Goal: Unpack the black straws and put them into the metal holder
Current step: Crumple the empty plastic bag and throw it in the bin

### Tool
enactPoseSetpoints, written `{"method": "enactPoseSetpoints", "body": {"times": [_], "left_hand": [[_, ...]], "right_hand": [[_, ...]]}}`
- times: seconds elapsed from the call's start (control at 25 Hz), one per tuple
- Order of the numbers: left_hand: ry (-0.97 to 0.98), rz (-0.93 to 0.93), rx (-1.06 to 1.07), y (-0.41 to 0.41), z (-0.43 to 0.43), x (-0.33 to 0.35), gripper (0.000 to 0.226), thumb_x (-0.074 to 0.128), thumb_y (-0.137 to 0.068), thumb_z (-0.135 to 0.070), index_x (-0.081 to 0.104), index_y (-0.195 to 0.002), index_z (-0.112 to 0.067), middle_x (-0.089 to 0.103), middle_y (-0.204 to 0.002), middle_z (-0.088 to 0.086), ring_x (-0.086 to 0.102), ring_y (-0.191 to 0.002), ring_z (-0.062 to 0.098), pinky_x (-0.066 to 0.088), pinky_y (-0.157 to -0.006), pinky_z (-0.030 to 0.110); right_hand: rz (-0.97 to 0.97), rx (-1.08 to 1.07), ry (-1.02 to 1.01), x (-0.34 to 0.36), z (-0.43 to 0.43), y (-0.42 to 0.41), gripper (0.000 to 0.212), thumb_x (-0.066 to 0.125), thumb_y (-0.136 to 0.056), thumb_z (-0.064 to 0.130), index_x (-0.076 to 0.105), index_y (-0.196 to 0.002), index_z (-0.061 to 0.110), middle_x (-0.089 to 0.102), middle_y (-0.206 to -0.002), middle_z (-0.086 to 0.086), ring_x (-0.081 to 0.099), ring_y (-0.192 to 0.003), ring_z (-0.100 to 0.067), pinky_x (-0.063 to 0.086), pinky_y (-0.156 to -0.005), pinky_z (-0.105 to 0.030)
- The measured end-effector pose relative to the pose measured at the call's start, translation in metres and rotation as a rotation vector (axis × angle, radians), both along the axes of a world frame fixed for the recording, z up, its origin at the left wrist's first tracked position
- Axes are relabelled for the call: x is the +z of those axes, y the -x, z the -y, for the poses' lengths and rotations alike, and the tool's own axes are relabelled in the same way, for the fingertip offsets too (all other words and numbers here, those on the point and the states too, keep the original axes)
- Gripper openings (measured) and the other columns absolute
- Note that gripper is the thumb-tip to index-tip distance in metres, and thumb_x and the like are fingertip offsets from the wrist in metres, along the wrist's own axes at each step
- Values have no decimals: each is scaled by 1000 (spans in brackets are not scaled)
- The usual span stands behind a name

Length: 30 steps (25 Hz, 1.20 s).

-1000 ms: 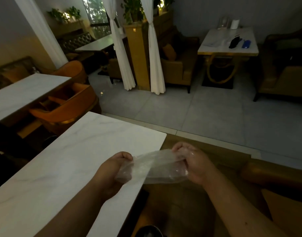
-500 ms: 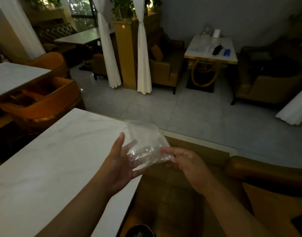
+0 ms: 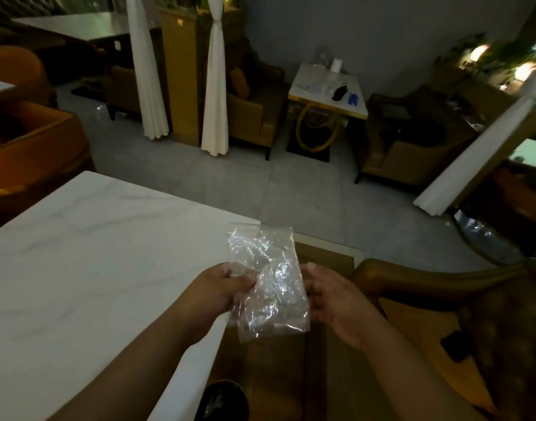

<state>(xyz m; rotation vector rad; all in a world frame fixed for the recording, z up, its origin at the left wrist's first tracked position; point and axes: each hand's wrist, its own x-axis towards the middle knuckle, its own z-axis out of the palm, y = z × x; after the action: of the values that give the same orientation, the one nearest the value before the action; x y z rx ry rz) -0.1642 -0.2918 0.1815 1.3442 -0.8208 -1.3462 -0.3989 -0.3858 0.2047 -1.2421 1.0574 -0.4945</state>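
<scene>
— Two hands on it?
— The left hand pinches the crumpled clear plastic bag at its left edge, fingers curled tight on the film.
— And the right hand?
— Its fingers are loosely curled just beside the bag's right edge; whether they touch it, I cannot tell. The bag hangs between both sets of fingers, by the white table edge.

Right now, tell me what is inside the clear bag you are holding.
The clear bag looks empty: only crumpled, see-through film shows, with nothing dark in it. The part that the left hand pinches is covered.
</scene>
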Motion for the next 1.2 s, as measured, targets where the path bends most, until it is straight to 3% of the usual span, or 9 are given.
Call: {"method": "enactPoseSetpoints", "body": {"times": [0.12,0.28,0.4,0.48,0.64,0.76,0.92,1.08,1.2], "left_hand": [[-21,67,-11,7,-5,-4,20,69,-94,-33,76,-89,-14,73,-79,10,67,-68,16,55,-63,30],[-45,55,25,6,-6,-9,20,60,-97,-22,77,-87,-27,68,-69,-1,61,-58,12,53,-57,27],[-86,-97,14,6,-5,-14,29,58,-97,-9,78,-106,-29,76,-79,2,69,-61,12,53,-51,24],[-86,-130,13,8,-5,-22,20,64,-89,-14,80,-98,-21,76,-84,4,70,-63,13,53,-52,25],[-180,-199,125,3,-7,-51,30,60,-85,-34,79,-88,-11,74,-94,16,70,-67,24,58,-62,40],[-219,58,-21,5,-10,-71,26,78,-81,-34,76,-105,-25,79,-100,11,78,-83,27,61,-69,34],[-211,349,-21,12,-6,-100,55,82,-80,-13,62,-123,-40,78,-96,3,76,-85,9,58,-62,16],[-127,638,-131,27,-1,-133,62,78,-81,-19,54,-132,-46,70,-99,-18,68,-89,-7,54,-63,11],[-97,773,-235,41,0,-162,60,74,-80,-31,50,-134,-46,69,-108,-19,67,-90,-2,49,-69,13]], "right_hand": [[12,39,-75,-7,-2,-19,28,57,-106,27,69,-123,8,72,-117,-28,74,-104,-39,57,-97,-63],[100,-48,-188,-17,6,-25,25,54,-106,10,71,-124,10,75,-121,-23,69,-118,-45,54,-100,-65],[211,-45,-262,-28,11,-20,31,52,-104,3,70,-129,11,74,-126,-21,69,-118,-43,55,-102,-61],[260,-7,-272,-36,13,-19,31,50,-106,3,73,-125,10,73,-126,-22,69,-120,-43,54,-103,-61],[34,134,-39,-53,17,-14,30,54,-105,11,83,-96,17,81,-100,-10,76,-93,-27,64,-82,-37],[-177,233,41,-71,23,-11,34,55,-103,1,84,-95,17,81,-90,1,73,-78,-12,58,-66,-20],[-212,339,-21,-98,31,4,40,50,-98,-7,82,-105,16,79,-104,1,72,-89,-9,57,-77,-19],[-274,424,13,-138,22,6,34,69,-98,21,65,-131,26,74,-109,7,72,-89,-5,56,-74,-21],[-442,595,189,-182,6,-8,33,79,-90,26,66,-120,30,69,-97,15,69,-80,1,51,-62,-17]]}}
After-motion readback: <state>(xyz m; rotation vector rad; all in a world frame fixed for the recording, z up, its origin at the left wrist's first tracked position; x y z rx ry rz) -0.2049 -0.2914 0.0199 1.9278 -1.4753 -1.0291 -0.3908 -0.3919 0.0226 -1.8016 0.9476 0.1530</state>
